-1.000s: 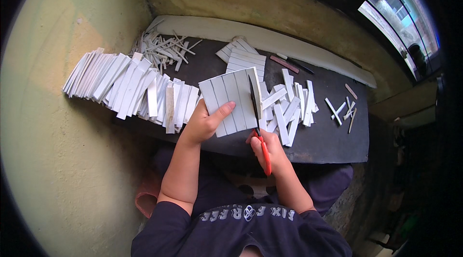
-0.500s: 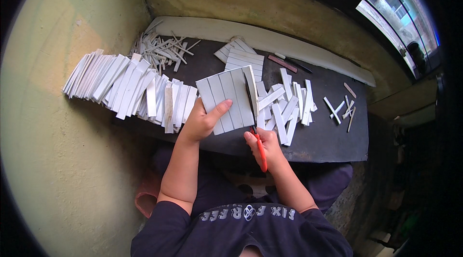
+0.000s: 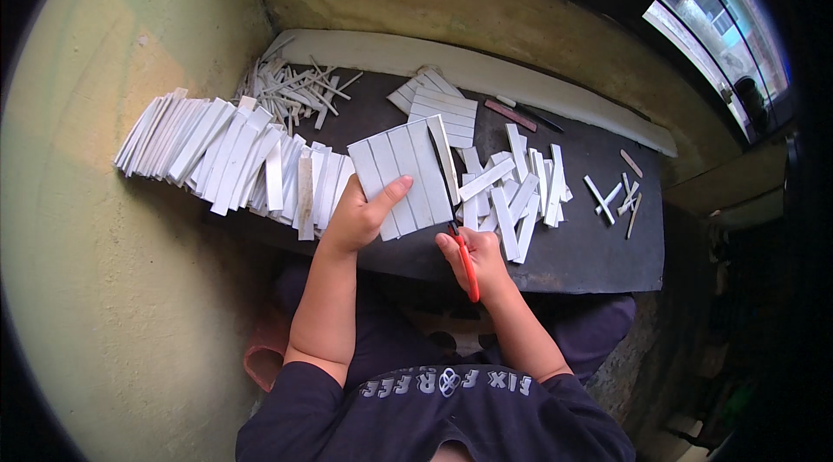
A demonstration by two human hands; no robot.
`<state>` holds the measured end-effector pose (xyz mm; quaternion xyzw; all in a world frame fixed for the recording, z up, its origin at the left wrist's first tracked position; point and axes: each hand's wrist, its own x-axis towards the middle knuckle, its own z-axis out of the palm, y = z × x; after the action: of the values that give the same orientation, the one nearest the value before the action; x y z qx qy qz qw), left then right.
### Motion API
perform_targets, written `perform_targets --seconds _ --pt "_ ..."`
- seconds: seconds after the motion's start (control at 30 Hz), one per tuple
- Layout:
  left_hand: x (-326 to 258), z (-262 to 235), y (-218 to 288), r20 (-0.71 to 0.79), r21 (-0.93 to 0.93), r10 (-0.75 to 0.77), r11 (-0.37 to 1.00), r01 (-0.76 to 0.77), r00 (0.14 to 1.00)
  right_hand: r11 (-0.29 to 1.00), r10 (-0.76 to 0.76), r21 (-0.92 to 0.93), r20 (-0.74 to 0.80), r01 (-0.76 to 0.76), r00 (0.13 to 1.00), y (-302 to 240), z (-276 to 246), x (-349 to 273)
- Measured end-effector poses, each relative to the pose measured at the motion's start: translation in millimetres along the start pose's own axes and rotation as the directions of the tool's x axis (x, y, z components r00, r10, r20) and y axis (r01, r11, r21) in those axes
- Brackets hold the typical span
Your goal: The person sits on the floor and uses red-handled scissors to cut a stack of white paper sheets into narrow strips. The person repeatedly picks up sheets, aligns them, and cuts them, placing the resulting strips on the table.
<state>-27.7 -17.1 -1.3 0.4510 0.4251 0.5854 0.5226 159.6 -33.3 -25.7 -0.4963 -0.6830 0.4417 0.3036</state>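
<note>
In my left hand is a white square sheet ruled with dark parallel lines, held over the table with the thumb flat on its face. My right hand is closed around red-handled scissors at the sheet's lower right corner. Along the right edge a narrow strip stands apart from the sheet, with a dark gap between them. How far the blades are parted is hard to see. Just right of the sheet lies a loose pile of white strips.
A long row of stacked white strips lines the table's left side. Thin offcuts lie behind it. More lined sheets, a reddish bar and a dark pen-like stick lie at the back. Small scraps are on the right.
The sheet has shifted slightly left and up, and the scissors have moved a little left with my right hand. Both hands keep their hold.
</note>
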Motion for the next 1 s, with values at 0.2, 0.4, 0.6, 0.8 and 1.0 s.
perform_targets --seconds 0.2,0.4,0.6,0.8,1.0 --pt "1.3 -0.5 -1.0 0.001 0.0 0.0 1.0 0.0 1.0 1.0 0.0 -0.02 -0.006 0.0 1.0 1.0 0.2 -0.1" --pt "0.7 0.4 2.0 0.011 0.033 0.011 0.999 -0.011 1.0 1.0 0.026 -0.014 0.047 -0.025 0.999 -3.4 -2.7 -2.3" --pt "0.8 4.2 -1.5 0.111 0.072 -0.053 0.996 0.045 0.992 0.981 0.143 0.119 0.073 -0.151 0.987 2.9 -6.6 -4.1" --pt "1.9 1.9 -0.6 0.135 0.078 -0.1 0.993 0.09 0.986 0.988 0.141 0.055 0.062 -0.145 0.988 4.7 -4.1 -2.4" --pt "2.0 2.7 -0.9 0.095 0.063 -0.094 0.994 0.089 0.991 0.989 0.138 0.052 0.054 -0.141 0.989 9.2 -1.5 -1.1"
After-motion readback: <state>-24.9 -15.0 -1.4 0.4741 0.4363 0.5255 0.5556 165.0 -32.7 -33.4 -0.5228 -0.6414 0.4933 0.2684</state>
